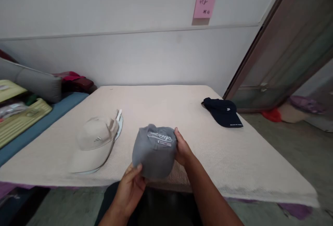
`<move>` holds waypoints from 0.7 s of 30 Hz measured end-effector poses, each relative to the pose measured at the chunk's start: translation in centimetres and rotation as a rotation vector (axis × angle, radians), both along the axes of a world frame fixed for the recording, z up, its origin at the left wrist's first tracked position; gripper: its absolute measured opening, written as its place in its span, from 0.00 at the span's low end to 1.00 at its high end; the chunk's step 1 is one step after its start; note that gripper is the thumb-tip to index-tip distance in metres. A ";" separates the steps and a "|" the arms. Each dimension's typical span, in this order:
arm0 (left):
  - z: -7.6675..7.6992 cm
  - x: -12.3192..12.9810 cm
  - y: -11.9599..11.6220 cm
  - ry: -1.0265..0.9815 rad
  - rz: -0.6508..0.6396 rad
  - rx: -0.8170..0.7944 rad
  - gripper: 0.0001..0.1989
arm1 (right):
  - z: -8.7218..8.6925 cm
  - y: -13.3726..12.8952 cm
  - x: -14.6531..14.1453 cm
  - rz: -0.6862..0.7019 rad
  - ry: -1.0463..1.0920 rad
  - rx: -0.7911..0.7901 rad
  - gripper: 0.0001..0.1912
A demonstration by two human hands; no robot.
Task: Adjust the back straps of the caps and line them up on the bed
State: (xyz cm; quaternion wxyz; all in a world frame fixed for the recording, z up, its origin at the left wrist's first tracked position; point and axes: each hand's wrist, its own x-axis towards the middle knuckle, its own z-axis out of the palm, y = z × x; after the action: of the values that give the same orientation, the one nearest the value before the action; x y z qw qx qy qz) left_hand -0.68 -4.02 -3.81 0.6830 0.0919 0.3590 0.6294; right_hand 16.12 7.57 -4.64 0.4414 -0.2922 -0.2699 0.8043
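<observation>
A grey baseball cap [156,156] with white script lettering is held above the near edge of the table. At its lower left, my left hand [132,184] grips the brim, thumb on top. My right hand [183,149] is closed on the cap's right side, its fingers partly hidden behind the fabric. To the left on the cloth lie cream caps [95,139], apparently stacked, with a pale blue brim edge showing beneath. A navy cap [222,111] with small white marks sits at the right, its brim pointing toward the near right.
A cream cloth [161,104] covers the table, which meets a white wall [130,59]. A pink note [205,6] is taped up there. Cushions and a yellow-green basket [28,118] crowd the far left. On the right stand a framed glass door [281,52] and a red item on the floor.
</observation>
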 end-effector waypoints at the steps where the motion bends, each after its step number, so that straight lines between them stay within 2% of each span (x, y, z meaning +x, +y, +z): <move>1: -0.5 0.1 -0.7 0.023 -0.058 -0.026 0.14 | 0.2 0.2 0.1 0.005 0.047 -0.042 0.25; 4: -1.9 -0.2 -2.7 0.044 -0.262 -0.085 0.14 | -0.7 0.7 1.9 -0.028 0.100 -0.131 0.17; 7: -2.4 -1.2 -3.7 0.033 -0.493 -0.108 0.16 | -2.0 0.6 3.7 -0.058 0.103 -0.137 0.09; 9: -2.1 -2.2 -3.2 0.028 -0.607 -0.078 0.18 | -2.4 0.1 3.9 -0.074 0.123 -0.096 0.09; 11: -1.7 -3.1 -1.7 0.018 -0.669 -0.003 0.20 | -2.3 -0.6 3.5 -0.050 0.151 -0.038 0.10; 13: -1.2 -3.7 0.6 -0.001 -0.675 0.071 0.19 | -2.1 -1.2 3.0 0.017 0.151 0.018 0.11; 16: -0.5 -3.4 4.5 -0.010 -0.550 0.036 0.11 | -1.8 -1.8 2.6 0.096 0.108 0.069 0.13; 18: -0.2 -2.8 6.9 -0.019 -0.437 -0.012 0.08 | -1.7 -1.7 2.8 0.078 0.087 0.087 0.15; 21: 0.0 -2.1 9.2 -0.074 -0.294 -0.012 0.09 | -1.5 -1.2 3.5 -0.003 0.087 0.102 0.17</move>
State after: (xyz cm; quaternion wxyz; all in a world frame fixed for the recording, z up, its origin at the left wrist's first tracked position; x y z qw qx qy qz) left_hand -2.77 5.15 -3.83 0.7811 0.1160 0.3200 0.5235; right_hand 19.60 6.36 -6.10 0.4681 -0.2345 -0.2909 0.8008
